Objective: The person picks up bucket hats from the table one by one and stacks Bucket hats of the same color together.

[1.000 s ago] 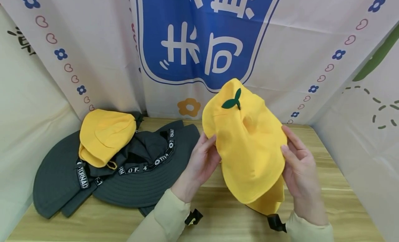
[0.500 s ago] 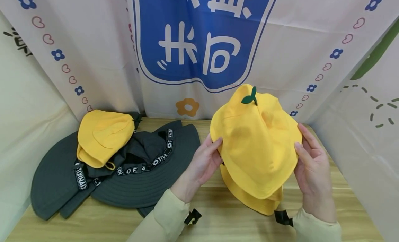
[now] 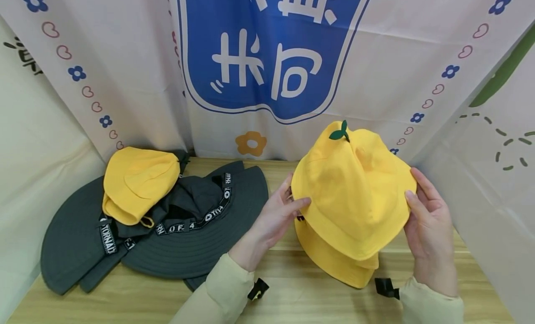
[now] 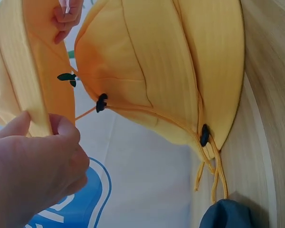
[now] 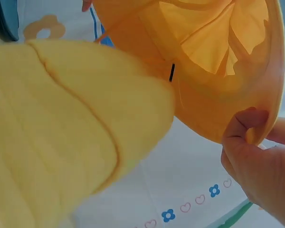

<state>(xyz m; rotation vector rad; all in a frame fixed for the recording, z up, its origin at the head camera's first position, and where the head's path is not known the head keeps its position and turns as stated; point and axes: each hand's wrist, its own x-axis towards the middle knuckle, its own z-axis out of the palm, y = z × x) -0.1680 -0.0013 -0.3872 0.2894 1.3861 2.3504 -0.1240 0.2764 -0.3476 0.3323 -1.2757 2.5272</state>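
A yellow bucket hat (image 3: 355, 194) with a green sprout on its crown is held up between both hands, brim toward me. My left hand (image 3: 273, 215) pinches the brim's left edge, thumb on the outside. On the opposite edge, my right hand (image 3: 430, 222) pinches the brim too; the right wrist view looks into the hat's underside (image 5: 199, 104). Behind and below it, more yellow hat brims (image 3: 326, 256) stand on the table, partly covered by the raised hat. The left wrist view shows this lower hat (image 4: 156, 85) with orange cords and black toggles (image 4: 101, 102).
On the left lie dark grey wide-brimmed hats (image 3: 192, 254) with lettered bands, overlapping each other. Another yellow hat (image 3: 142, 180) rests folded on top of them. The wooden table (image 3: 309, 310) ends at a printed curtain (image 3: 368, 92) behind, with pale cloth walls at the sides.
Both hands have carried the yellow hat right, and its crown has dropped a little. More of the lower yellow brims now shows. The hats on the left have stayed put.
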